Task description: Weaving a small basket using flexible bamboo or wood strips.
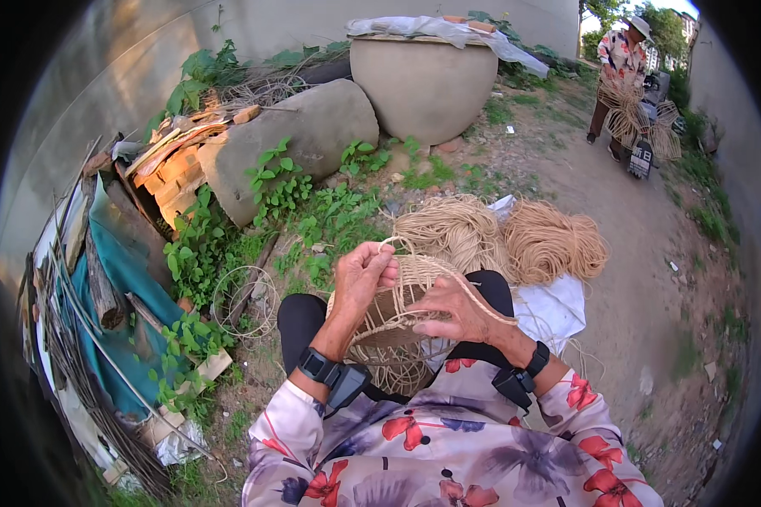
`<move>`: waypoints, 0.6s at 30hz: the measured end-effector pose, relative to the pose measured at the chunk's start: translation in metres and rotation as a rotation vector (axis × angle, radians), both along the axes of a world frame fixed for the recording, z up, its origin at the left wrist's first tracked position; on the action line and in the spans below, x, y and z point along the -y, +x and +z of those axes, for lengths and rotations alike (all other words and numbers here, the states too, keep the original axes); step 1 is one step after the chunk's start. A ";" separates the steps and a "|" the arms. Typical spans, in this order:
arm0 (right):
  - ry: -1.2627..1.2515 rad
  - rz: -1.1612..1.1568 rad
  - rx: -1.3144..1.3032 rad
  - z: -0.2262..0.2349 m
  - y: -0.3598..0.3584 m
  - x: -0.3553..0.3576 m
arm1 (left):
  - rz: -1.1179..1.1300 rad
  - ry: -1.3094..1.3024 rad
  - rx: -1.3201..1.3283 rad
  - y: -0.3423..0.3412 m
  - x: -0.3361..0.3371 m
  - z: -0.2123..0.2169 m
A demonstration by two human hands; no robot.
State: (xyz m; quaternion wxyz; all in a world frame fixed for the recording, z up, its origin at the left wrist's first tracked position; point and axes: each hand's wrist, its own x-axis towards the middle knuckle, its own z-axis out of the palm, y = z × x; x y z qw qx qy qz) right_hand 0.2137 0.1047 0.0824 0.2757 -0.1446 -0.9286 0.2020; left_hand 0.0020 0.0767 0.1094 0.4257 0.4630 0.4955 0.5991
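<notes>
while both hands [365,275] weave, basket [395,325] rests on lap.

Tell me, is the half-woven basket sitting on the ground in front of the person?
No, the half-woven basket rests on the person's lap, with the left hand and the right hand both gripping it.

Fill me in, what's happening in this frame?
A seated person is weaving a basket on their lap, outdoors on a dirt path. The left hand pinches a strand at the basket's rim; the right hand steadies the basket's side with the strand running over it. Two coils of fibre lie just ahead on a white sheet. Far up the path, another person carries similar baskets.
</notes>
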 end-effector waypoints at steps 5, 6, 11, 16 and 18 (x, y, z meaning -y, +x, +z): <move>-0.075 -0.009 0.050 0.005 0.004 0.000 | -0.027 -0.004 0.042 0.000 -0.012 -0.007; -0.090 0.002 0.012 0.001 0.005 -0.001 | -0.028 0.000 0.043 0.000 -0.011 -0.007; -0.129 0.012 -0.013 0.001 0.006 0.001 | 0.081 -0.094 0.091 -0.009 -0.005 -0.012; -0.212 0.067 -0.089 -0.008 0.007 -0.004 | 0.104 -0.107 0.201 -0.015 0.000 -0.015; -0.203 0.055 -0.087 -0.004 0.005 -0.002 | 0.127 -0.093 0.190 -0.015 0.000 -0.014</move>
